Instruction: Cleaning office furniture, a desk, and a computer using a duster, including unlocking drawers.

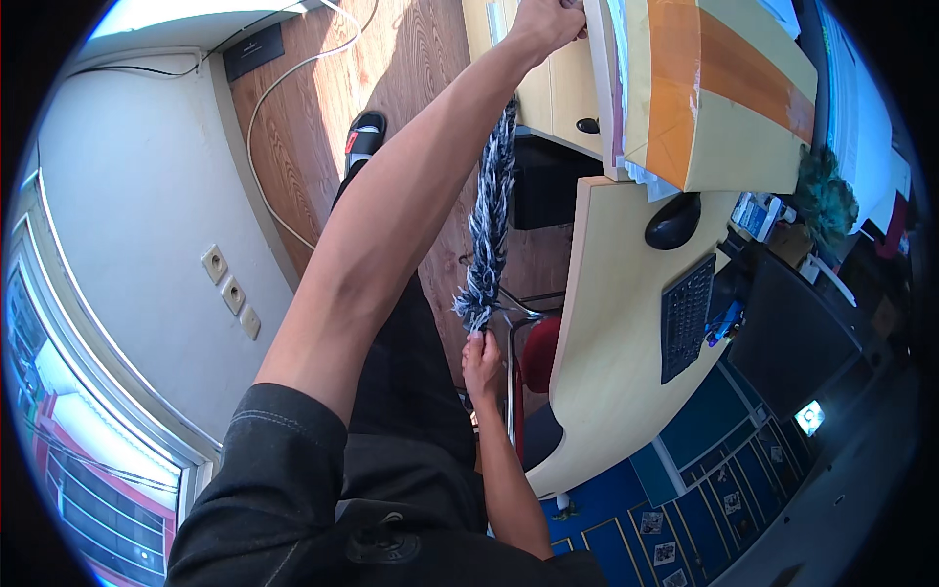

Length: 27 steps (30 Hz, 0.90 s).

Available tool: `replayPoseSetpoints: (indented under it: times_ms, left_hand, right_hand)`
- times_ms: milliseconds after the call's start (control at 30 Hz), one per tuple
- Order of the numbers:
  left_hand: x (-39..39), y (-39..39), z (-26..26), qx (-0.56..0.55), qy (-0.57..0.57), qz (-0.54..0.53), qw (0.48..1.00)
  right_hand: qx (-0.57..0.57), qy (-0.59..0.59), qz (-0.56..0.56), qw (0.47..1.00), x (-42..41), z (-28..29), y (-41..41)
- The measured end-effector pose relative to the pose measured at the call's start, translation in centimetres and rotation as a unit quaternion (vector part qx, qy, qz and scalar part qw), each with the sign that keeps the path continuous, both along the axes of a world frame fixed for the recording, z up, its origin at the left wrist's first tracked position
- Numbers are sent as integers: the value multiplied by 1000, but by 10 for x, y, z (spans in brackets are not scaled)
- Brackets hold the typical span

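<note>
In my right hand (482,363) is the lower end of a shaggy black, grey and white duster (488,220), near the desk's curved front edge. The duster's fluffy head extends away from me, and its far end passes behind my left forearm. My left arm reaches forward across the view. My left hand (550,26), partly cut off by the top of the picture, has its fingers curled at the edge of a pale board (603,95). Whether it grips that edge is hard to see. Papers and a box with orange tape (733,95) sit beside the board.
On the wooden desk (609,308) lie a black mouse (673,221) and keyboard (688,319), near a dark monitor (792,330). A red chair (541,352) stands under its edge. A pale cable (253,139) curves over the floor beside a wall with sockets (233,293).
</note>
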<state>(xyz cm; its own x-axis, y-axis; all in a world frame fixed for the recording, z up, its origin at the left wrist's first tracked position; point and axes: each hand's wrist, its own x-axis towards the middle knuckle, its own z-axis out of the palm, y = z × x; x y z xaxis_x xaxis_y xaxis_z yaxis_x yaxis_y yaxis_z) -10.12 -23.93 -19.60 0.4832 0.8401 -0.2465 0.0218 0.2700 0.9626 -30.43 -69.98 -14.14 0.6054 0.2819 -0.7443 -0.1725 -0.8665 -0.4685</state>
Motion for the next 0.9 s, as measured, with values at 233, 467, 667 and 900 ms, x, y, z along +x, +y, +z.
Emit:
replayPoseSetpoints:
  times_ms: [233, 467, 667, 900]
  left_hand:
    - [-46, -34, -1, -7, 22, -131, 991]
    - [-76, -116, 29, -78, -44, -222, 971]
    - [-77, -122, 27, 40, -16, -175, 984]
    - [-74, -120, 16, 339, 43, -181, 922]
  right_hand:
    - [45, 1, 41, 998, -10, -13, 26]
    - [-16, 18, 91, 996, 3, -12, 48]
    - [-12, 7, 92, 996, 5, -13, 49]
    - [41, -8, 71, 997, 0, -18, 49]
